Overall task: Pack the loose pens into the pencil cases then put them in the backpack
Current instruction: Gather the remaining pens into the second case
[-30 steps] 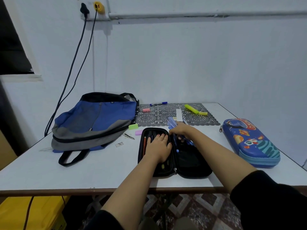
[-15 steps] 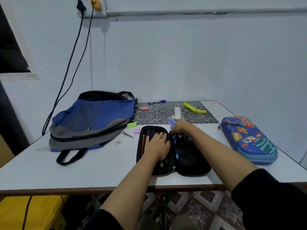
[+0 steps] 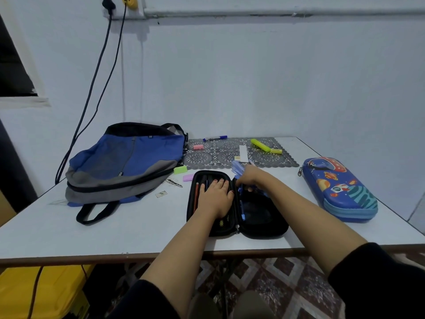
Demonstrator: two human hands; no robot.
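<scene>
- Black pencil case: lies open at the middle of the table's near edge.
- Left hand: rests flat, fingers straight, on the case's left half, over the pens stored there.
- Right hand: fingers curled round a bundle of blue pens, held at the far end of the case's right half.
- Backpack: lies flat toward the far left corner.
- Space-print pencil case: closed, along the right edge.
- Lace mat: at the far edge, carrying a blue marker and a yellow highlighter.
</scene>
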